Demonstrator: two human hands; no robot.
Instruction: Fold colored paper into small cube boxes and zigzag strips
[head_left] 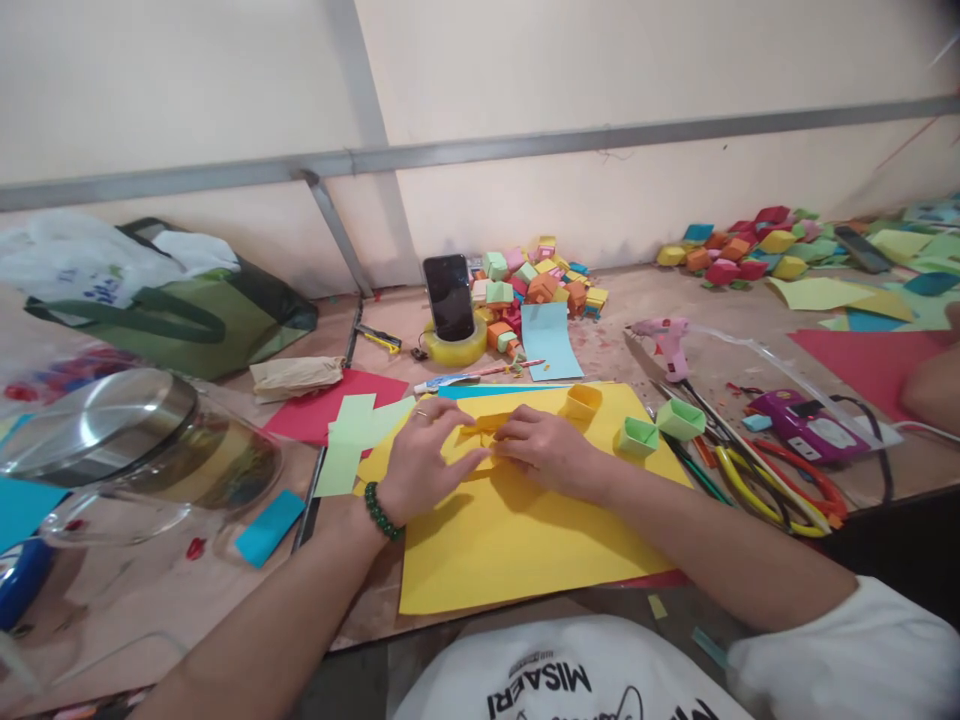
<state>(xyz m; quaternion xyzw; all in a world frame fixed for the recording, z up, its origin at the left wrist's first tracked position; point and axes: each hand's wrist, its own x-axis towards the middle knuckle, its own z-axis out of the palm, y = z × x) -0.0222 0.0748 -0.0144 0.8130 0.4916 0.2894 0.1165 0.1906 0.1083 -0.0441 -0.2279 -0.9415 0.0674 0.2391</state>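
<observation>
A small folded piece of yellow paper (481, 436) lies between my two hands, over larger yellow sheets (517, 550). My left hand (427, 458), with a ring and a green bead bracelet, curls around its left side, thumb and forefinger on either side of it. The fingers of my right hand (551, 452) are bent and pressed together on its right side; their tips are partly hidden. On the sheet's upper right stands a small open yellow paper box (581, 402). Two light green paper boxes, one green box (637, 437) and another green box (681, 419), are beside my right forearm.
Behind the sheets are a phone (448, 298) on a tape roll (455, 346) and a pile of paper cubes (544, 285). To the right lie a pink glue gun (667, 345), pliers (757, 490) and a purple device (810, 425). A glass teapot (217, 450) stands left.
</observation>
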